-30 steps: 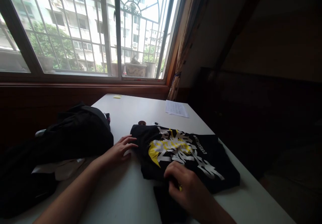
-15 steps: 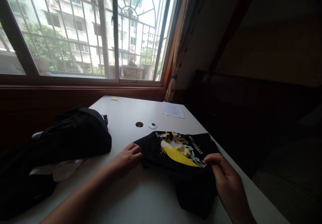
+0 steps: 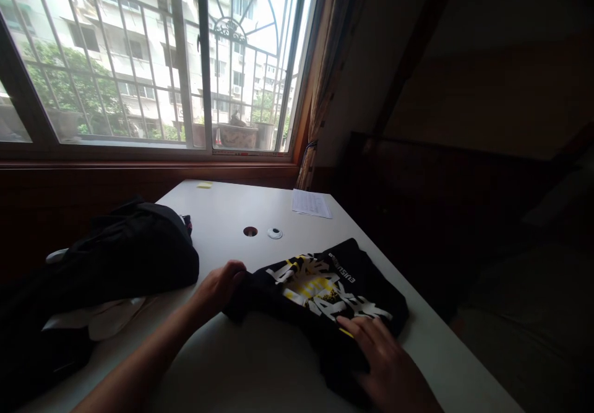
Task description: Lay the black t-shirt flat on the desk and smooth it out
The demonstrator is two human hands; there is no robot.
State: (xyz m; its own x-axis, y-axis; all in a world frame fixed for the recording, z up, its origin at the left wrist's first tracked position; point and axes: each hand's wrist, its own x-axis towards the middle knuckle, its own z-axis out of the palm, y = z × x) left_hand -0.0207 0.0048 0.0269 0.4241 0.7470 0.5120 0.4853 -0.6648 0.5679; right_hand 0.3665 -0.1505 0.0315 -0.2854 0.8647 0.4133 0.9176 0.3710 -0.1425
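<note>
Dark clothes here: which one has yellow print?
The black garment touched by the left hand and right hand; the dark heap at left shows no yellow.

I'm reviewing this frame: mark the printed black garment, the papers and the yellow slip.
Printed black garment [image 3: 320, 290]: head view, on its printed middle.
Papers [image 3: 312, 204]: head view, middle of the top sheet.
Yellow slip [image 3: 205, 185]: head view, middle of its upper face.

bare hands, bare forearms

the left hand [image 3: 226, 283] is uncovered, and the left forearm [image 3: 158, 351], long, slim and smooth in outline, is bare as far as i can see. the right hand [image 3: 383, 351] is ungloved too, its fingers [image 3: 365, 326] slender, its wrist dim in shadow.
</note>
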